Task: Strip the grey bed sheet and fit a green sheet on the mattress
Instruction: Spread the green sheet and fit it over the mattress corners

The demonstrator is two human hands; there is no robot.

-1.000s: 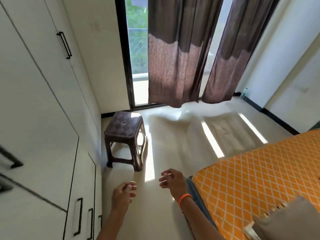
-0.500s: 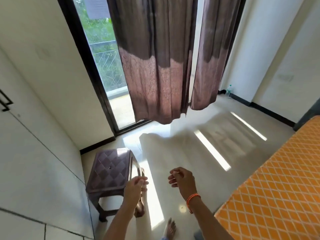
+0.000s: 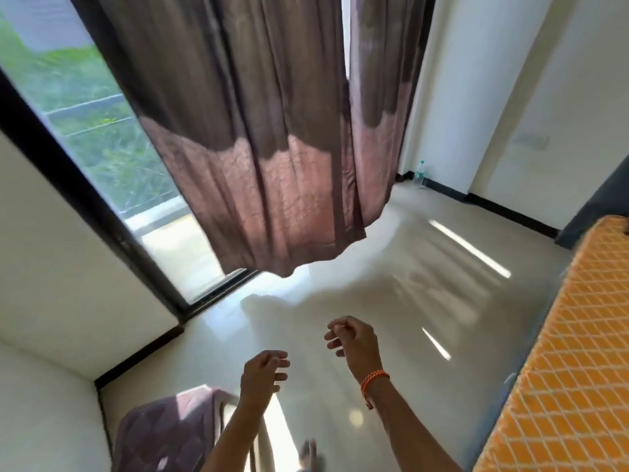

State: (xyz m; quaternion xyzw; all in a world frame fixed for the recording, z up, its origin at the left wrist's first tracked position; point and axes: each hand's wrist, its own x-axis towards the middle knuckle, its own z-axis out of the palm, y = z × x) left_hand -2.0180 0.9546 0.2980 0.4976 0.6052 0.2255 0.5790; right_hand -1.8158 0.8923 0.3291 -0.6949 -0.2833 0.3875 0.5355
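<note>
Both hands hung in the lower middle of the frame, above the pale tiled floor [image 3: 391,301], and neither held anything. The left hand [image 3: 262,373] had its fingers loosely curled, relaxed, grasping nothing. The right hand [image 3: 354,342], slightly higher and to the right, was likewise loosely curled and released, with an orange braided band [image 3: 372,381] round its wrist. The two hands were near each other but apart.

The mattress [image 3: 561,369] ran along the right edge of the frame, its orange cover with a white diamond pattern bare; no sheet lay on the part in view. The hands were well apart from it.

A brown plastic stool [image 3: 163,434] stood at the bottom left, partly behind the left forearm. Brown curtains [image 3: 265,148] hung across the upper middle, beside a dark-framed glass door [image 3: 102,148] at upper left. A small bottle [image 3: 419,173] stood on the floor by the far wall. A bare foot [image 3: 308,453] showed blurred at the bottom edge.
</note>
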